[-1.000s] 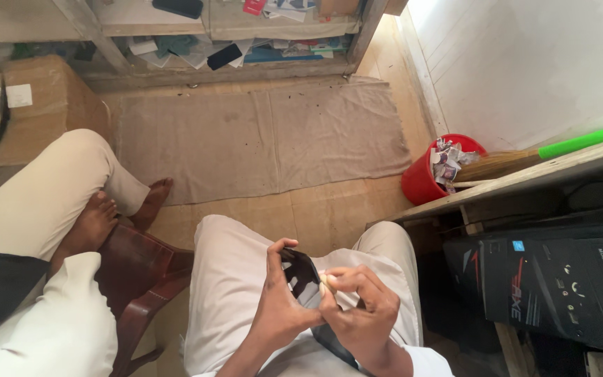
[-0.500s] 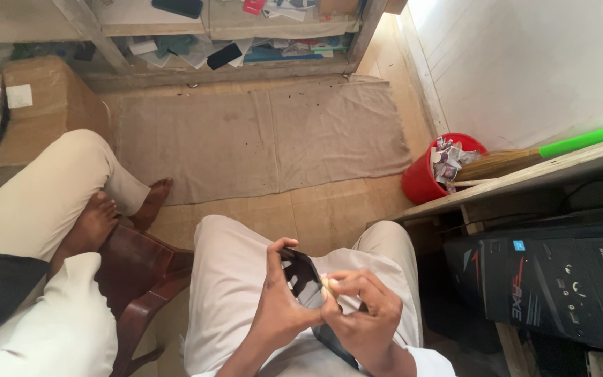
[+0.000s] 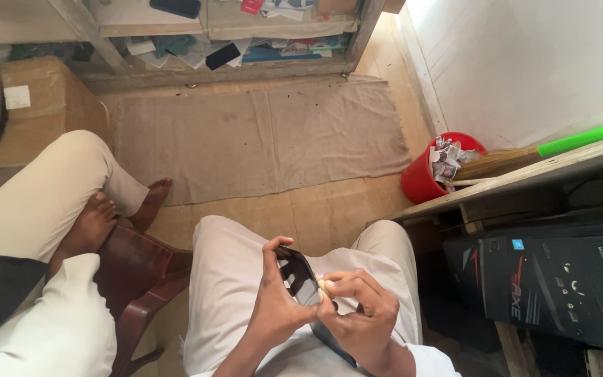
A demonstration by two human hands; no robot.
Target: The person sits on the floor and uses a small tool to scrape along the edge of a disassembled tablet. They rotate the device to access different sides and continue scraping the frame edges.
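Observation:
I sit with both hands over my lap. My left hand (image 3: 277, 300) grips a black smartphone (image 3: 296, 278) by its edge, its dark glass face tilted up. My right hand (image 3: 357, 314) pinches a small pale object (image 3: 326, 286) against the phone's right side; what it is I cannot tell. The lower part of the phone is hidden under my right hand. My legs in light trousers (image 3: 232, 279) lie beneath.
Another person (image 3: 43, 209) in cream trousers sits barefoot on a brown chair (image 3: 141, 279) at my left. A tan mat (image 3: 259, 136) covers the floor ahead. A red bin (image 3: 423, 178) of paper scraps, a green-handled broom (image 3: 567, 143) and a black computer case (image 3: 560, 279) stand at right.
My hands and the phone have stayed in nearly the same spot; the fingers of my right hand shift slightly against the phone's edge.

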